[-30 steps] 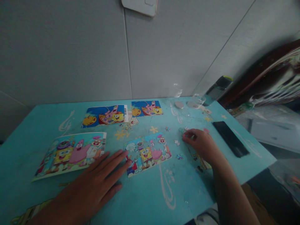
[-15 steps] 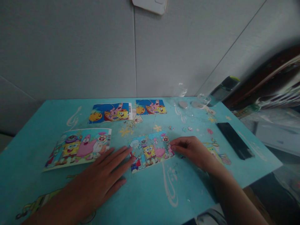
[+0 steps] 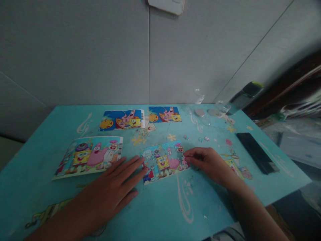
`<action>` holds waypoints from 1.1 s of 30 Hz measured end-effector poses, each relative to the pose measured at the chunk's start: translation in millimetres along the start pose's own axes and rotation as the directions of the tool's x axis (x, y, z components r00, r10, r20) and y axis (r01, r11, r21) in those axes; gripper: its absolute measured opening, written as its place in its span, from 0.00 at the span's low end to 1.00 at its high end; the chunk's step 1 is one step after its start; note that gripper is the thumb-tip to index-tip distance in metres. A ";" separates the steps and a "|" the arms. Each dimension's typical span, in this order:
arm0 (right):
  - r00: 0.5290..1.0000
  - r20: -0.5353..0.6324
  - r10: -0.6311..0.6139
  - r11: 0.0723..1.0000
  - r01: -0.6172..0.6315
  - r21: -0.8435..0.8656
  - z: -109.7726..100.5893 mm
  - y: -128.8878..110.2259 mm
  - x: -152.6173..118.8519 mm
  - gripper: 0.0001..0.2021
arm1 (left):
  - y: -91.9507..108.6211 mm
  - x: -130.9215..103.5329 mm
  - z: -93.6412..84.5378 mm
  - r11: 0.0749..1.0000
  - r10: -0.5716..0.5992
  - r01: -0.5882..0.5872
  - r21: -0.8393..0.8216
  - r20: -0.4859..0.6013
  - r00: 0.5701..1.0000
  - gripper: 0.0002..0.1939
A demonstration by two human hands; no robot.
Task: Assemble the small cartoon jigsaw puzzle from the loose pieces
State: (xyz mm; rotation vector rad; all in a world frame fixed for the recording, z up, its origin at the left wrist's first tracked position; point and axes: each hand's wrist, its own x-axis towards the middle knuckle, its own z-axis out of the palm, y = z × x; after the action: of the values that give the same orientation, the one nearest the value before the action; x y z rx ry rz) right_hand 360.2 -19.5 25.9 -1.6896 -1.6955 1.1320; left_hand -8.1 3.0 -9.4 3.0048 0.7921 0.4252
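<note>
Hands [image 3: 112,189] at puzzle [image 3: 164,163] edges, right grip hidden, forearms [image 3: 255,209] cropped

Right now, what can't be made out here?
Head view: whether the right hand grips anything; the hand itself hides it.
Head view: left edge of the puzzle, partly covered by the left hand.
Head view: white wall fixture, cut off by the top edge.
Head view: barcode on the nearer sheet, too small.

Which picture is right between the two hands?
The jigsaw, between left hand and right hand; the light-blue sheet lies left, both dark-blue pictures behind.
</note>
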 end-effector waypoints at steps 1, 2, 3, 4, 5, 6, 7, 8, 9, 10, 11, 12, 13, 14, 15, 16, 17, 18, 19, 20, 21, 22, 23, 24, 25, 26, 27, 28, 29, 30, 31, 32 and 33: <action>1.000 -0.001 -0.002 1.000 0.002 0.001 -0.1 -1.2 -0.1 0.11 | 0.1 -0.2 0.2 1.000 0.003 -0.003 0.011 0.000 1.000 0.24; 1.000 -0.001 -0.003 1.000 0.003 -0.001 -0.3 -2.5 -0.3 0.11 | 0.2 -0.4 0.4 1.000 0.008 -0.008 0.022 -0.001 1.000 0.24; 1.000 -0.004 -0.003 1.000 0.003 -0.003 -0.5 -3.6 -0.5 0.11 | 0.2 -0.5 0.7 0.999 0.012 -0.012 0.030 -0.002 1.000 0.24; 1.000 -0.008 -0.003 1.000 0.003 -0.008 -0.8 -4.6 -0.8 0.11 | 0.1 -0.7 1.0 0.999 0.014 -0.014 0.032 -0.001 1.000 0.24; 1.000 -0.014 -0.004 1.000 0.003 -0.017 -1.1 -5.2 -1.1 0.11 | 0.0 -0.9 1.4 1.000 0.012 -0.012 0.027 0.001 1.000 0.24; 1.000 -0.021 -0.006 1.000 0.005 -0.031 -1.4 -5.6 -1.3 0.11 | -0.2 -1.1 1.9 1.000 0.009 -0.009 0.019 0.002 1.000 0.24; 1.000 -0.028 -0.009 0.999 0.008 -0.047 -1.6 -5.6 -1.6 0.11 | -0.4 -1.4 2.4 1.000 0.003 -0.003 0.010 0.007 1.000 0.24; 0.999 -0.036 -0.014 0.998 0.011 -0.062 -1.7 -5.5 -1.7 0.11 | -0.6 -1.7 2.8 1.000 0.000 0.000 0.004 0.010 1.000 0.24; 0.999 -0.040 -0.017 0.997 0.014 -0.077 -1.6 -5.2 -1.7 0.11 | -0.7 -2.0 3.0 1.000 -0.005 0.005 0.000 0.016 1.000 0.24; 0.999 -0.041 -0.020 0.996 0.017 -0.089 -1.4 -4.8 -1.7 0.11 | -0.7 -2.2 3.0 1.000 -0.007 0.007 -0.001 0.020 1.000 0.24; 0.999 -0.038 -0.024 0.995 0.020 -0.099 -1.1 -4.5 -1.5 0.11 | -0.8 -2.3 2.8 1.000 -0.007 0.007 -0.001 0.024 1.000 0.24; 0.999 -0.034 -0.028 0.994 0.024 -0.105 -0.8 -4.2 -1.3 0.11 | -0.8 -2.4 2.5 1.000 -0.004 0.004 -0.001 0.026 1.000 0.24; 0.999 -0.028 -0.032 0.994 0.029 -0.109 -0.4 -4.0 -1.1 0.11 | -0.8 -2.5 2.2 1.000 0.000 0.000 0.001 0.026 1.000 0.25; 0.999 -0.024 -0.034 0.993 0.031 -0.110 -0.1 -3.9 -0.9 0.11 | -0.8 -2.6 2.0 1.000 0.005 -0.005 0.006 0.020 1.000 0.24; 0.999 -0.023 -0.035 0.994 0.032 -0.107 0.1 -3.8 -0.8 0.10 | -0.9 -2.7 2.0 1.000 0.008 -0.008 0.011 0.018 1.000 0.24; 0.999 -0.023 -0.034 0.994 0.032 -0.103 0.2 -3.6 -0.8 0.10 | -1.0 -2.8 2.3 1.000 0.012 -0.012 0.015 0.017 1.000 0.24; 0.999 -0.022 -0.032 0.994 0.030 -0.101 0.3 -3.5 -0.9 0.10 | -1.0 -3.0 2.8 1.000 0.012 -0.012 0.014 0.020 1.000 0.24; 0.999 -0.023 -0.032 0.994 0.030 -0.104 0.3 -3.4 -1.1 0.10 | -1.1 -3.3 3.5 1.000 0.007 -0.007 0.009 0.024 1.000 0.24; 0.999 -0.024 -0.033 0.994 0.031 -0.109 0.3 -3.4 -1.4 0.10 | -1.2 -3.7 4.3 1.000 -0.001 0.001 0.000 0.029 1.000 0.24; 0.999 -0.027 -0.036 0.993 0.033 -0.113 0.3 -3.7 -1.8 0.10 | -1.3 -4.0 5.2 1.000 -0.008 0.008 -0.010 0.035 0.999 0.24; 0.999 -0.029 -0.040 0.993 0.037 -0.114 0.1 -4.2 -2.2 0.10 | -1.3 -4.3 5.8 1.000 -0.013 0.014 -0.017 0.038 0.999 0.25; 0.999 -0.028 -0.041 0.993 0.038 -0.112 -0.2 -5.0 -2.7 0.10 | -1.3 -4.6 6.2 1.000 -0.018 0.019 -0.021 0.042 0.999 0.25; 0.999 -0.027 -0.042 0.993 0.039 -0.107 -1.0 -6.0 -3.1 0.10 | -1.3 -4.6 6.3 1.000 -0.020 0.021 -0.021 0.042 0.999 0.25; 0.999 -0.029 -0.044 0.994 0.041 -0.102 -2.4 -7.1 -3.5 0.11 | -1.4 -4.5 6.0 1.000 -0.015 0.016 -0.021 0.040 0.999 0.25; 0.998 -0.044 -0.047 0.994 0.042 -0.100 -4.5 -8.0 -3.9 0.11 | -1.5 -4.1 5.5 1.000 -0.009 0.009 -0.018 0.032 0.999 0.25; 0.996 -0.075 -0.048 0.994 0.041 -0.098 -7.6 -8.6 -4.2 0.11 | -1.7 -3.6 4.7 1.000 -0.003 0.003 -0.012 0.025 1.000 0.25; 0.990 -0.131 -0.050 0.995 0.039 -0.090 -11.8 -8.4 -4.4 0.11 | -1.9 -3.0 3.8 1.000 0.004 -0.004 -0.003 0.016 1.000 0.25; 0.976 -0.212 -0.048 0.997 0.033 -0.072 -16.9 -7.5 -4.7 0.12 | -2.1 -2.3 2.9 1.000 0.014 -0.014 0.009 0.008 1.000 0.25; 0.948 -0.317 -0.041 0.999 0.028 -0.047 -22.9 -5.6 -4.8 0.13 | -2.2 -1.6 2.0 0.999 0.025 -0.025 0.023 0.003 1.000 0.24; 0.901 -0.432 -0.027 1.000 0.019 -0.023 -29.8 -2.6 -5.0 0.14 | -2.2 -1.0 1.3 0.999 0.032 -0.032 0.036 -0.003 0.999 0.24; 0.835 -0.551 -0.011 1.000 0.008 -0.008 -37.4 1.3 -5.2 0.15 | -2.1 -0.5 0.8 0.998 0.039 -0.038 0.047 -0.013 0.999 0.24; 0.752 -0.660 0.001 1.000 -0.006 -0.005 -45.5 6.2 -5.3 0.16 | -2.0 -0.1 0.5 0.998 0.044 -0.043 0.051 -0.025 0.999 0.23; 0.662 -0.749 0.006 1.000 -0.025 -0.014 -53.7 11.8 -5.4 0.17 | -1.8 0.1 0.5 0.998 0.047 -0.045 0.052 -0.039 0.998 0.23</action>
State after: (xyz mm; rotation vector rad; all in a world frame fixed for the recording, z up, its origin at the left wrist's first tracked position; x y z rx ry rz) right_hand 411.4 -14.6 46.2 -1.8214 -1.1408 0.2911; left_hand -8.7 4.6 -10.0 3.0768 0.7488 0.4750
